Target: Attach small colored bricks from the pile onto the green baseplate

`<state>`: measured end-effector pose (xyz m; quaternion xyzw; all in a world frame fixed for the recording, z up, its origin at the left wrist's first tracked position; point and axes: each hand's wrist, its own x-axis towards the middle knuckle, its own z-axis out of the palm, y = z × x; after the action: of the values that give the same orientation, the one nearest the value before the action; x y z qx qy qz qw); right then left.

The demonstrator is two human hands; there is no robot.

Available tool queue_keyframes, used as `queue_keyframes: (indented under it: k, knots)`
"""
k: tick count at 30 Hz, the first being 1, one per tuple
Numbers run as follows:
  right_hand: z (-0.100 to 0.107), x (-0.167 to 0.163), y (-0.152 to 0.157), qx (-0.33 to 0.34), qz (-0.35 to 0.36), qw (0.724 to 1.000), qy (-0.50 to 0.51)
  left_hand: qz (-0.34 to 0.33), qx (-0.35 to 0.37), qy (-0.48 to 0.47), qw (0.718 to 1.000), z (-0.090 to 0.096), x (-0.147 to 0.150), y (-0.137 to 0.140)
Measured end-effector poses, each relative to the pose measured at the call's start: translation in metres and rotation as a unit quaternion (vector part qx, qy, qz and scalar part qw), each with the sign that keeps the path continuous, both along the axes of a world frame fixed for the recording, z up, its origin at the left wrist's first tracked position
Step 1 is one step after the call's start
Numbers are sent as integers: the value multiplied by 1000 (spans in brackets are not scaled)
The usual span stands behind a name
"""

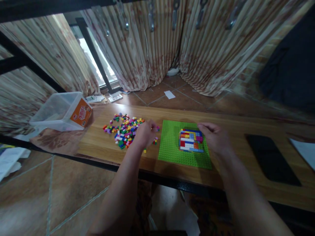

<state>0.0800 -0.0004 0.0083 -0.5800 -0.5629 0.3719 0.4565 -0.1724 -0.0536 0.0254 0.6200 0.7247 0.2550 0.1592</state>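
A green studded baseplate lies on the wooden bench top. On it sits a low block of toy bricks in red, white, blue, yellow and orange rows, with a magenta piece at its right side. My right hand is beside that block, over the plate's right edge, with its fingers curled in; whatever they hold is hidden. My left hand is at the right side of a loose pile of small coloured bricks. Its fingers are bent together, and I cannot make out what is between them.
A clear plastic tub with an orange label stands at the bench's left end. A black flat rectangular object lies to the right, with white paper beyond it. Striped curtains hang behind the bench.
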Motion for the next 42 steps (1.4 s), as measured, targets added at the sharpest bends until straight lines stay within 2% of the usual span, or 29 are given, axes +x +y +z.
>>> queue_keyframes:
  k: [3,5,8,11,15,20,23,30,42]
  knots:
    - [1,-2,-3,10,47,999,7,-35,30,-158,986,-3,11,4]
    - [4,-5,-7,20,92,996,-1,-63,23,-262,963,-5,23,5]
    - [9,-10,-12,79,151,985,-31,-86,-10,-367,926,-7,43,4]
    - [12,-13,-15,137,196,969,-56,-80,-37,-437,895,-7,57,3]
    - [10,-13,-16,173,217,957,-88,-77,-65,-500,860,-8,67,4]
    - [5,-13,-15,195,219,948,-123,-82,-77,-538,836,-10,75,6]
    - [4,-11,-13,185,215,949,-137,-83,-79,-522,845,-13,78,8]
    - [-4,3,-9,106,199,965,-137,-55,-17,-375,925,-18,66,14]
    - [-9,-3,-10,72,171,976,-112,-104,-37,-332,937,-24,70,13]
